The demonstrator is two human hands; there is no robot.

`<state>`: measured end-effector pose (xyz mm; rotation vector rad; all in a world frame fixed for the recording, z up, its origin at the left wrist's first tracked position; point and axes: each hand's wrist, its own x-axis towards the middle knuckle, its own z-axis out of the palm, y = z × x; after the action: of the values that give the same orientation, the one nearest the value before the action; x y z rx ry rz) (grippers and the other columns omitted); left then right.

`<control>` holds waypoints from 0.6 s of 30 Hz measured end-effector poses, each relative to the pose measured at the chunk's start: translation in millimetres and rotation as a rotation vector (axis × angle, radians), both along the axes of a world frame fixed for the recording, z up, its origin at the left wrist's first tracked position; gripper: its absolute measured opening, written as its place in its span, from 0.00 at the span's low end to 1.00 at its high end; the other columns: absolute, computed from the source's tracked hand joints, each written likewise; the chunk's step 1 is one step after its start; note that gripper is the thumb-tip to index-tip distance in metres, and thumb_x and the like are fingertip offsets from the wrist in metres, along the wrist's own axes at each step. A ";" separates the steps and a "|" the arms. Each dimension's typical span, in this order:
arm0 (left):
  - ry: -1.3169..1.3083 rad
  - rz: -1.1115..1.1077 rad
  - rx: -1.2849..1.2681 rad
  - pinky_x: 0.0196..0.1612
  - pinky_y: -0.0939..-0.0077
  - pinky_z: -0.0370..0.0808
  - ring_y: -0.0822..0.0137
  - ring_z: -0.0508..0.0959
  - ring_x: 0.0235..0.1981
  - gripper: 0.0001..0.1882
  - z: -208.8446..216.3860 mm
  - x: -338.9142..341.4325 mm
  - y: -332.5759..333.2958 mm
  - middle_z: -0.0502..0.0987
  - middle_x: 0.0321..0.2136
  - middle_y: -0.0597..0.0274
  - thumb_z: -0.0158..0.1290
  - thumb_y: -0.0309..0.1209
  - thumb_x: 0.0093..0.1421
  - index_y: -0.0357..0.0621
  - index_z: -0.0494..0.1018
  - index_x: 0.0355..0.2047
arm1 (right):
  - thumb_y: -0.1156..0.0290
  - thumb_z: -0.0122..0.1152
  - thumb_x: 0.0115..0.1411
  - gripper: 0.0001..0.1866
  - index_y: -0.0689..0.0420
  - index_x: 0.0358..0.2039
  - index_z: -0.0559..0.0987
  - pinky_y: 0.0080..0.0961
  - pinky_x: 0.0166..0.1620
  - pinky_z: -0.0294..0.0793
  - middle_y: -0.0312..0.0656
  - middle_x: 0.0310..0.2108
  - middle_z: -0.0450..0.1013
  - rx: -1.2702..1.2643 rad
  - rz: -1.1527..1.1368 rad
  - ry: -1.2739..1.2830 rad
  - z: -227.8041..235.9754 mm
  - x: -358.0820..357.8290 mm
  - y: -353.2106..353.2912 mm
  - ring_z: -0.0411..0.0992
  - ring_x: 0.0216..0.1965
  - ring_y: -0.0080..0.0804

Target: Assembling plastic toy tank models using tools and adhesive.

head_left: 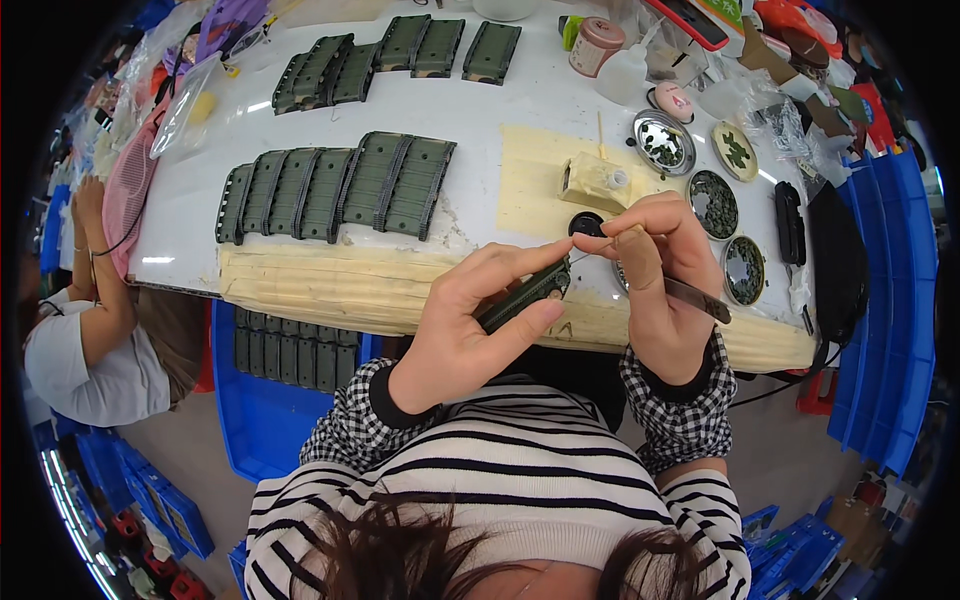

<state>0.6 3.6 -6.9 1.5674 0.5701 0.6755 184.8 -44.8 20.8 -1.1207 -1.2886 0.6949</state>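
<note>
My left hand [480, 315] grips a dark green plastic part [525, 297] with small raised details, its fingers and thumb on either side of it. My right hand [668, 275] pinches a slim metal tool [700, 300] that looks like tweezers, its flat end sticking out beyond the palm. The tool's tip meets the far end of the part, by my left index fingertip; any tiny piece there is too small to make out. Just beyond my fingers sits a small black round pot [587, 225]. Round dishes of small dark green bits [713, 204] stand right of my right hand.
Rows of similar green parts [335, 190] lie at left, with more [400, 45] at the back. A taped block [595, 182] stands mid-table. Padding [310, 290] covers the near edge. A blue crate [265, 420] holds more parts below. Another person [95, 340] sits at left.
</note>
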 end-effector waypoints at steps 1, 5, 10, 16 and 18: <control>0.002 0.002 0.006 0.40 0.84 0.68 0.76 0.69 0.39 0.24 0.4 0.0 -0.1 0.71 0.42 0.62 0.52 0.21 0.60 0.38 0.68 0.57 | 0.77 0.53 0.64 0.04 0.66 0.37 0.73 0.17 0.38 0.73 0.41 0.35 0.69 0.001 0.002 -0.007 -0.2 0.0 0.3 0.74 0.35 0.24; -0.010 0.009 0.037 0.40 0.83 0.69 0.76 0.69 0.39 0.24 -2.4 0.0 -0.2 0.71 0.42 0.61 0.52 0.21 0.59 0.38 0.68 0.57 | 0.79 0.53 0.63 0.04 0.66 0.36 0.74 0.16 0.37 0.73 0.42 0.34 0.69 -0.012 -0.001 -0.038 1.2 -0.5 0.3 0.74 0.34 0.24; -0.004 0.009 0.056 0.42 0.82 0.69 0.75 0.70 0.41 0.24 -2.6 -0.3 0.5 0.71 0.43 0.60 0.52 0.20 0.59 0.38 0.68 0.57 | 0.79 0.53 0.63 0.04 0.66 0.36 0.74 0.16 0.36 0.74 0.42 0.34 0.69 -0.003 -0.007 -0.038 0.0 -0.9 0.8 0.74 0.34 0.24; 0.023 -0.017 -0.032 0.46 0.80 0.70 0.73 0.72 0.44 0.23 0.5 -3.0 0.9 0.71 0.47 0.59 0.51 0.25 0.63 0.36 0.65 0.59 | 0.77 0.52 0.64 0.06 0.67 0.37 0.74 0.16 0.39 0.74 0.41 0.36 0.70 0.031 -0.112 0.081 3.4 4.6 4.4 0.75 0.36 0.24; -0.188 -0.013 -0.245 0.49 0.76 0.71 0.70 0.72 0.48 0.24 -7.1 2.1 -2.4 0.70 0.51 0.55 0.48 0.31 0.66 0.35 0.61 0.61 | 0.79 0.57 0.61 0.04 0.65 0.35 0.76 0.19 0.33 0.74 0.41 0.33 0.70 0.065 -0.346 -0.236 2.5 18.2 13.0 0.74 0.31 0.23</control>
<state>2.7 1.2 -13.9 1.2639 0.4828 0.7067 203.0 -31.8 23.3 -1.3593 -1.2601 0.2673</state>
